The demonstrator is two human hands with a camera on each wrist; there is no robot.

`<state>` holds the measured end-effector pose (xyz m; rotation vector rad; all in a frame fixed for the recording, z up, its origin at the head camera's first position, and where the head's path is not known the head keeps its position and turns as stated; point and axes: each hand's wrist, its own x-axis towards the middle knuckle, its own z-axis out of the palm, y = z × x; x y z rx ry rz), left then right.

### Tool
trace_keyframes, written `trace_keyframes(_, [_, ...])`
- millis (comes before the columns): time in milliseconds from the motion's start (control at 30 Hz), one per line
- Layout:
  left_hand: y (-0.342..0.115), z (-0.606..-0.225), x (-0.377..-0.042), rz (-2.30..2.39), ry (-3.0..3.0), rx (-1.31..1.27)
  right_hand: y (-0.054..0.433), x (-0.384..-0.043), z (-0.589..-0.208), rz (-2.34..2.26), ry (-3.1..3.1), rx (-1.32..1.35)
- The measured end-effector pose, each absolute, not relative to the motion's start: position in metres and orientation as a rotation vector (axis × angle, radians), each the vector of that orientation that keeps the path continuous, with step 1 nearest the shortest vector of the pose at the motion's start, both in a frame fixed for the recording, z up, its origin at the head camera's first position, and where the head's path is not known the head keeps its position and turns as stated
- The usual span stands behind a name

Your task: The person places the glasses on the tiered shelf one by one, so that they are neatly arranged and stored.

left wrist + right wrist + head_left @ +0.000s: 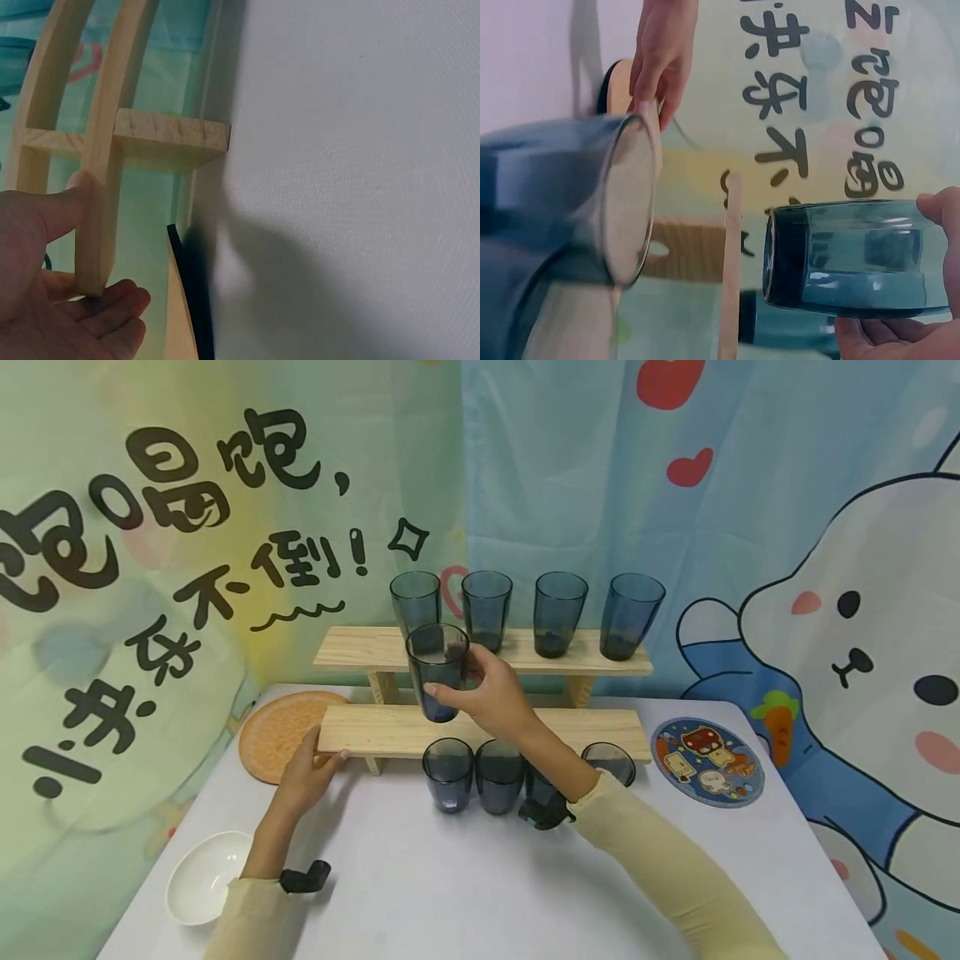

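Observation:
My right hand (495,697) holds a blue-grey drinking glass (435,675) upright, thumb on one side and fingers on the other. The glass is over the lower board (375,727) of a two-step wooden stand; in the right wrist view its base (784,259) looks apart from the board. My left hand (302,781) grips that board's left end, and the left wrist view shows the thumb (64,206) against the wood with fingers below the end. Several matching glasses (561,614) stand on the upper board (348,647). More glasses (448,777) stand on the table before the stand, partly behind my right forearm.
A round orange-brown mat (281,735) lies left of the stand, and a blue cartoon coaster (708,762) lies to its right. At the table's left edge sits a white bowl (210,877). A printed curtain (540,485) hangs close behind the stand.

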<state>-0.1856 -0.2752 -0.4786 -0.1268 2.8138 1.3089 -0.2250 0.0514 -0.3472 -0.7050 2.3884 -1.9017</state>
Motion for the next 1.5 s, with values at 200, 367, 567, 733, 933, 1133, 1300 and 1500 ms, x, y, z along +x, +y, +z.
trace_keyframes(200, [-0.278, -0.479, -0.185, 1.299, 2.822, -0.13, 0.013, -0.234, -0.34, -1.873, 2.388, -0.731])
trace_keyframes(367, [-0.279, -0.478, -0.185, 1.295, 2.829, -0.132, -0.018, -0.242, -0.334, -1.845, 2.423, -0.704])
trace_keyframes(567, [-0.279, -0.479, -0.185, 1.336, 2.828, -0.116, -0.049, -0.256, -0.333, -1.859, 2.493, -0.632])
trace_keyframes(733, [-0.278, -0.481, -0.185, 1.349, 2.819, -0.116, -0.069, -0.267, -0.336, -1.844, 2.57, -0.614])
trace_keyframes(933, [-0.28, -0.483, -0.184, 1.355, 2.812, -0.129, -0.09, -0.279, -0.338, -1.822, 2.628, -0.6])
trace_keyframes(1133, [-0.282, -0.483, -0.183, 1.371, 2.835, -0.11, -0.112, -0.29, -0.338, -1.846, 2.664, -0.578])
trace_keyframes(1300, [-0.282, -0.485, -0.185, 1.402, 2.829, -0.094, -0.124, -0.302, -0.336, -1.867, 2.644, -0.563])
trace_keyframes(1500, [-0.279, -0.485, -0.189, 1.393, 2.844, -0.095, -0.131, -0.317, -0.332, -1.894, 2.628, -0.492])
